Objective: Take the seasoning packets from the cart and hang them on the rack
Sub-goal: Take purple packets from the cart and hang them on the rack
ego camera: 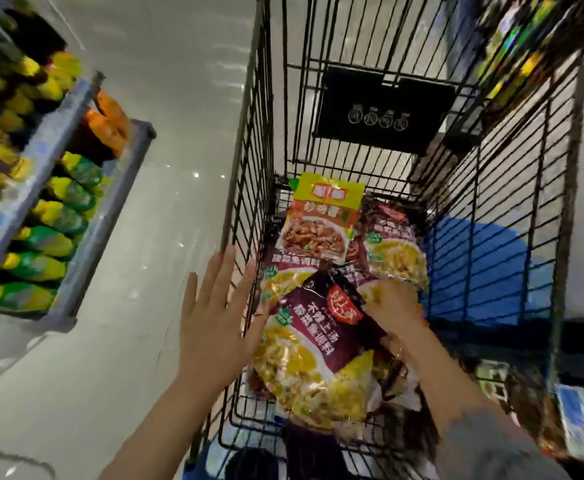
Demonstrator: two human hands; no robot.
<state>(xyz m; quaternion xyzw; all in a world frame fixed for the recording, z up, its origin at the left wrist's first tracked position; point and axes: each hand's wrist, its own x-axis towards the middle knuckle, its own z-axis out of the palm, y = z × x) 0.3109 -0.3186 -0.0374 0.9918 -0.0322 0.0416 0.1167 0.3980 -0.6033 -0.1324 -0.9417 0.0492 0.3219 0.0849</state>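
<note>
**Seasoning packets in cart: one lifted, left hand flat at the cart side**

1. Cart. A black wire shopping cart (380, 98) fills the centre of the view, seen from above. A black placard (384, 109) with white markings hangs on its far wall.

2. Task items. The seasoning packets lie inside the cart, heaped toward its near end. Uppermost is a purple-and-yellow packet (318, 344), tilted, its lower end toward the viewer. Further in lies a green-topped packet (321, 220) showing a stir-fried dish, resting on more purple-and-yellow packets (394, 251) at the right.

3. Right hand (392, 306). It reaches into the cart at the right edge of the uppermost packet. The image is blurred here; the fingers appear curled round that edge, so the grip reads as clamped on the packet, with some reserve.

4. Left hand (214, 313). Fingers straight and spread, holding nothing. The palm faces the cart's left wire wall; the fingertips lie at the wires near the packet's left edge. Whether they touch the packet cannot be told.

5. Surroundings. At left, a grey shelf unit (86, 216) carries rows of yellow-capped green bottles (51, 237) and orange-capped bottles (107, 123). Pale glossy floor (179, 98) lies between shelf and cart. Blurred hanging goods (525, 46) show at upper right.
</note>
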